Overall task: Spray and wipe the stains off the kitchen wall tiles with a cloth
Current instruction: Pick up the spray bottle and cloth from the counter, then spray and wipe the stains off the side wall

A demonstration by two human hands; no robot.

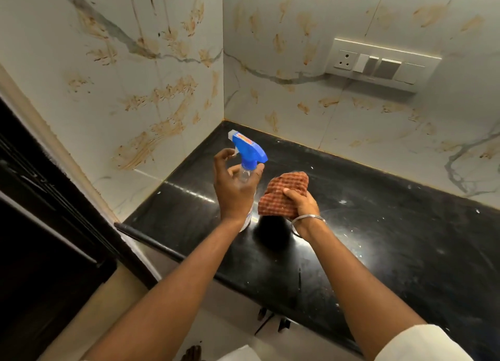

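spray bottle (247, 157): clear body, blue trigger head, upright on the black counter (378, 239) near the corner.
left hand (234, 182): fingers curled loosely around the bottle's neck; firm grip cannot be told.
cloth (281, 193): orange checked, bunched in the right hand (301, 202) just beside the bottle.
wall tiles (151, 95): white marble look, smeared with brown stains (140, 149) on both walls.
switch plate (378, 66): on right wall.

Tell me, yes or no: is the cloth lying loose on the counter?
No, the checked cloth is bunched in the right hand, held above the black counter.
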